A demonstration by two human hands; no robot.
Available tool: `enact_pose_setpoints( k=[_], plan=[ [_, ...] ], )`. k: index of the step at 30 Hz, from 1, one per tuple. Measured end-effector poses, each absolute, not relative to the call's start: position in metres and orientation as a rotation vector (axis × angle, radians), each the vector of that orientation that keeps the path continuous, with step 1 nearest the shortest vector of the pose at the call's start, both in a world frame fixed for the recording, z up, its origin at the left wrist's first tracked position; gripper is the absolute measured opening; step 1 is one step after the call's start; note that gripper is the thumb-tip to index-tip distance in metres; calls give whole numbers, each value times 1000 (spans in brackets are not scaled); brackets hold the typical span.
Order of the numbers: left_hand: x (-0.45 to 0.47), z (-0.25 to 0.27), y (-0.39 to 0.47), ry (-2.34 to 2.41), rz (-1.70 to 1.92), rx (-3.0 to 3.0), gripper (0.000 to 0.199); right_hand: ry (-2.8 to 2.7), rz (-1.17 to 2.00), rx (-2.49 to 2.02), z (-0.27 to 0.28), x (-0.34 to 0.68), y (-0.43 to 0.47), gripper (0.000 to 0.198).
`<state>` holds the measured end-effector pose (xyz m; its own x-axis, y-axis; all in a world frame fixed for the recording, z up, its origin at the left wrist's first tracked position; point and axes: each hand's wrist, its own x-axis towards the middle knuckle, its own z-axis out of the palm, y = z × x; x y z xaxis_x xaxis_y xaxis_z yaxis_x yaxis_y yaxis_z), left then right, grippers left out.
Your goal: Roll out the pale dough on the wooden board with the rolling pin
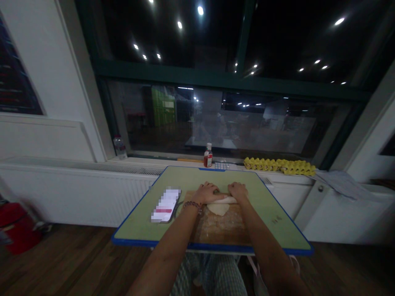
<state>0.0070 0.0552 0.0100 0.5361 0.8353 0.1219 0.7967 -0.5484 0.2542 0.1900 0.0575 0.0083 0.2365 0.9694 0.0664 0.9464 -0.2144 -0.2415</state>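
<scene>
My left hand (206,192), with a beaded bracelet at its wrist, is curled over the left part of a rolling pin (222,193). At the pin's other end, my right hand (238,191) is closed around it. Much of the pin is covered by my hands and by pale dough (218,209), which seems partly wrapped around it. The dough's near part lies flat in a rounded flap on a floury wooden board (220,230). Left of the board, beside my left forearm, a phone (166,204) with a lit screen rests on the table.
The pale green table (140,220) has a blue rim and stands against a window sill. On the sill are a red-labelled bottle (208,156), yellow egg trays (279,166) and a clear plastic bottle (120,148). A white radiator (77,197) runs along the wall; a red bucket (18,228) stands at left.
</scene>
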Motion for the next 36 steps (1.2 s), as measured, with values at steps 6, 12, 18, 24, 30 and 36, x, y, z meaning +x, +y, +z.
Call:
enact_pose_setpoints(
  k=[6, 12, 18, 24, 30, 36],
  plan=[
    [4, 13, 54, 1236, 301, 2637, 63, -1809, 130, -2278, 7, 190, 58, 45],
    [4, 17, 51, 1260, 312, 2599, 58, -1818, 129, -2272, 7, 191, 59, 45],
    [2, 15, 52, 1234, 317, 2637, 51, -1800, 137, -2277, 5, 191, 61, 45],
    [1, 9, 59, 1060, 360, 2715, 46, -1794, 154, -2283, 6, 191, 60, 45],
    [0, 9, 60, 1045, 345, 2687, 44, -1781, 151, -2288, 6, 191, 60, 46],
    [0, 8, 60, 1036, 365, 2702, 46, -1797, 132, -2285, 5, 191, 61, 45]
  ],
)
